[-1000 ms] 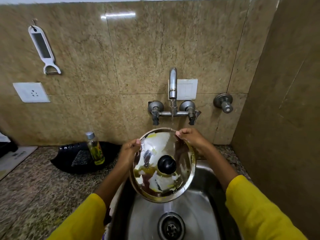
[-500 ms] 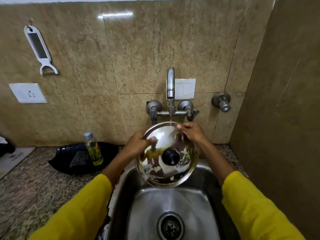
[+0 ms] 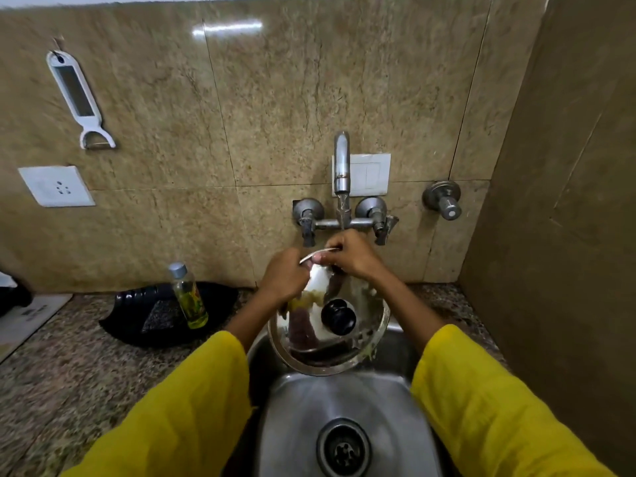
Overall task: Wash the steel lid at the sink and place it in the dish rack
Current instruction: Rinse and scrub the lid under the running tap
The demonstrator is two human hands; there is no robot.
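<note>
A round steel lid (image 3: 306,352) with a black knob (image 3: 338,317) is held tilted over the steel sink (image 3: 344,401), knob side facing me. My left hand (image 3: 284,277) grips its upper left rim. My right hand (image 3: 351,254) holds the top rim, right under the running tap (image 3: 341,163). Water streams from the spout onto the right hand and the lid's top edge. The two hands almost touch. No dish rack is in view.
A small bottle of yellow liquid (image 3: 188,296) stands on a black tray (image 3: 137,321) on the granite counter (image 3: 69,373) to the left. Two tap valves (image 3: 307,215) flank the spout. A peeler (image 3: 77,98) and a socket (image 3: 55,185) hang on the tiled wall. A side wall closes the right.
The lid has moved up and back toward the tap. Both hands have slid to its top rim and come close together under the water stream.
</note>
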